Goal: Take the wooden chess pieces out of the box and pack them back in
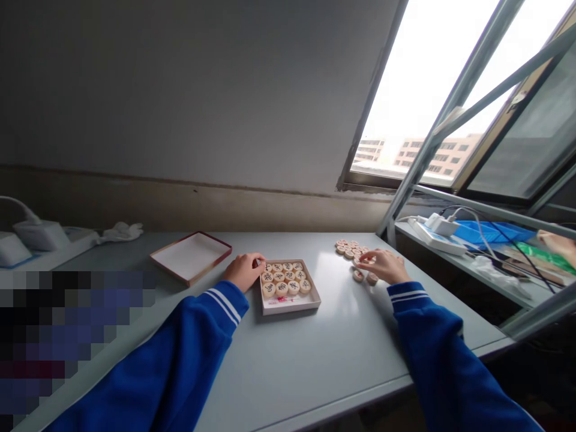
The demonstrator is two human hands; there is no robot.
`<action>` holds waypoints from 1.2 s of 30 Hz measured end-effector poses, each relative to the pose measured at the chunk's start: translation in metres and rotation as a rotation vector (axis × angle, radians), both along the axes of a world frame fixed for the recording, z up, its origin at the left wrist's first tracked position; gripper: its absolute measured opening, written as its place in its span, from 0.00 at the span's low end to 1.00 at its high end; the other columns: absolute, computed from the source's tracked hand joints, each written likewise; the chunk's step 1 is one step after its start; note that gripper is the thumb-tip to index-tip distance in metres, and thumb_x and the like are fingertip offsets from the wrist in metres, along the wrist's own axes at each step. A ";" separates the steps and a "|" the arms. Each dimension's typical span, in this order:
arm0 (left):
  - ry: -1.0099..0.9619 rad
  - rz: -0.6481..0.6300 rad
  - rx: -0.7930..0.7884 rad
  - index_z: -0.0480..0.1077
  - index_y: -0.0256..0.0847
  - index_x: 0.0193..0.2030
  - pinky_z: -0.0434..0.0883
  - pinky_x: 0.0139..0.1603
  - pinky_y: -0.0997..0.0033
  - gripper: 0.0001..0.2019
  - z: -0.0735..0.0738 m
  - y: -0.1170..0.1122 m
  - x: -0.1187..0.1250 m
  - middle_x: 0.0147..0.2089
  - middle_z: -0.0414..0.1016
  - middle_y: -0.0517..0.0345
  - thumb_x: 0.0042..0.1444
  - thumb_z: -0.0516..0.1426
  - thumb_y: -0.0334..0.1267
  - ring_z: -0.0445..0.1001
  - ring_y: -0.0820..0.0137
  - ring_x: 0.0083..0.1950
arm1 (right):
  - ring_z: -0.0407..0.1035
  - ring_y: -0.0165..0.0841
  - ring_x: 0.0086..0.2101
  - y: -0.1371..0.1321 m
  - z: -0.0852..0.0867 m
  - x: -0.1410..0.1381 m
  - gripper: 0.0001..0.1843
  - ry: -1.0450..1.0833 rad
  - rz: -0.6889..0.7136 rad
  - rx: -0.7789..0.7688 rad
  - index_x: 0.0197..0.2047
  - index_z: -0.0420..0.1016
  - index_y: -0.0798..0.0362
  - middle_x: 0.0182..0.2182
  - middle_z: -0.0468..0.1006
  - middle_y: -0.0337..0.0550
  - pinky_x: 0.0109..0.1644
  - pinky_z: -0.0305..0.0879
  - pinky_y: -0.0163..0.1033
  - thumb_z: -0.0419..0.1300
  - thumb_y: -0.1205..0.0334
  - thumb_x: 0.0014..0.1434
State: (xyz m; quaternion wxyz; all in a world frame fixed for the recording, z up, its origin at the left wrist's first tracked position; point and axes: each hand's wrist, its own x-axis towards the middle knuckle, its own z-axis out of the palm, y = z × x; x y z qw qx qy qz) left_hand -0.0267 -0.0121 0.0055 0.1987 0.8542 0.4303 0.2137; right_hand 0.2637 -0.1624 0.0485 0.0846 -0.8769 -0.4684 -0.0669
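A shallow white box (291, 310) sits mid-table, with rows of round wooden Chinese chess pieces (289, 276) bearing dark characters. Part of its floor shows red print near the front. My left hand (244, 271) grips the box's left rim near the far corner, fingers curled. To the right, my right hand (386, 266) is over a loose cluster of Chinese chess pieces (346, 249). Its thumb and fingers close around one piece at the cluster's near side, partly hidden by the hand. Two loose pieces (358, 276) lie just below that hand.
A box lid (191, 257) with a dark red rim lies inside up on the left. Power strips with white plugs (42, 233) stand at far left. A metal frame post (411, 180) rises at the table's right edge. Beyond it, another person's hand (558, 249) shows near a blue tray (490, 233).
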 end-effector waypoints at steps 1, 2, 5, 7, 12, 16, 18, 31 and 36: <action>-0.002 0.000 0.006 0.72 0.42 0.35 0.62 0.29 0.75 0.13 0.000 0.000 0.000 0.30 0.74 0.57 0.50 0.49 0.41 0.70 0.69 0.32 | 0.64 0.41 0.38 0.002 0.001 -0.009 0.16 0.053 0.073 0.052 0.29 0.75 0.49 0.32 0.73 0.44 0.36 0.55 0.42 0.57 0.47 0.44; -0.002 0.001 0.014 0.72 0.42 0.35 0.63 0.30 0.75 0.12 0.000 -0.001 0.000 0.30 0.74 0.57 0.50 0.49 0.41 0.70 0.69 0.32 | 0.64 0.40 0.36 0.005 0.001 -0.021 0.17 0.134 0.166 0.109 0.30 0.75 0.49 0.32 0.73 0.44 0.35 0.56 0.40 0.57 0.46 0.44; 0.008 0.001 0.034 0.72 0.42 0.35 0.63 0.31 0.75 0.12 0.001 -0.002 0.000 0.30 0.74 0.57 0.50 0.49 0.41 0.70 0.69 0.33 | 0.65 0.34 0.32 0.015 -0.002 -0.073 0.20 0.462 0.526 0.224 0.37 0.73 0.51 0.32 0.73 0.43 0.33 0.58 0.37 0.55 0.45 0.48; 0.019 0.002 0.039 0.72 0.42 0.35 0.64 0.31 0.74 0.12 0.002 -0.003 0.000 0.31 0.74 0.57 0.50 0.49 0.41 0.70 0.69 0.33 | 0.64 0.32 0.32 0.022 -0.006 -0.109 0.17 0.544 0.752 0.193 0.36 0.73 0.51 0.32 0.73 0.41 0.34 0.59 0.36 0.57 0.47 0.48; 0.027 -0.001 0.029 0.71 0.43 0.36 0.65 0.34 0.73 0.12 0.004 -0.005 -0.001 0.31 0.75 0.57 0.51 0.48 0.41 0.71 0.68 0.34 | 0.66 0.30 0.32 0.039 -0.012 -0.153 0.10 0.378 0.914 0.086 0.34 0.73 0.50 0.29 0.74 0.37 0.37 0.58 0.35 0.61 0.56 0.47; 0.033 0.002 0.026 0.71 0.44 0.36 0.65 0.33 0.72 0.13 0.003 -0.006 -0.001 0.32 0.75 0.56 0.51 0.48 0.42 0.71 0.67 0.35 | 0.67 0.27 0.30 0.044 -0.012 -0.153 0.06 0.352 0.992 0.048 0.33 0.72 0.50 0.27 0.75 0.35 0.37 0.58 0.34 0.60 0.60 0.50; 0.037 0.004 0.019 0.71 0.44 0.36 0.65 0.33 0.72 0.13 0.003 -0.005 -0.001 0.33 0.75 0.56 0.51 0.47 0.42 0.71 0.66 0.36 | 0.67 0.27 0.30 0.044 -0.013 -0.152 0.05 0.321 1.012 0.057 0.30 0.72 0.51 0.28 0.76 0.35 0.38 0.57 0.35 0.59 0.59 0.51; 0.056 0.008 0.012 0.71 0.43 0.38 0.66 0.35 0.73 0.13 0.005 -0.007 0.000 0.35 0.75 0.55 0.52 0.47 0.41 0.72 0.67 0.37 | 0.67 0.30 0.35 0.043 -0.019 -0.152 0.09 0.222 1.049 0.121 0.33 0.73 0.49 0.30 0.75 0.38 0.43 0.54 0.39 0.59 0.54 0.50; 0.061 0.005 0.023 0.71 0.43 0.37 0.65 0.34 0.73 0.13 0.005 -0.007 0.000 0.33 0.75 0.55 0.52 0.47 0.42 0.71 0.67 0.36 | 0.67 0.28 0.31 0.039 -0.017 -0.153 0.05 0.261 1.050 0.093 0.30 0.73 0.51 0.29 0.76 0.36 0.40 0.56 0.36 0.60 0.60 0.50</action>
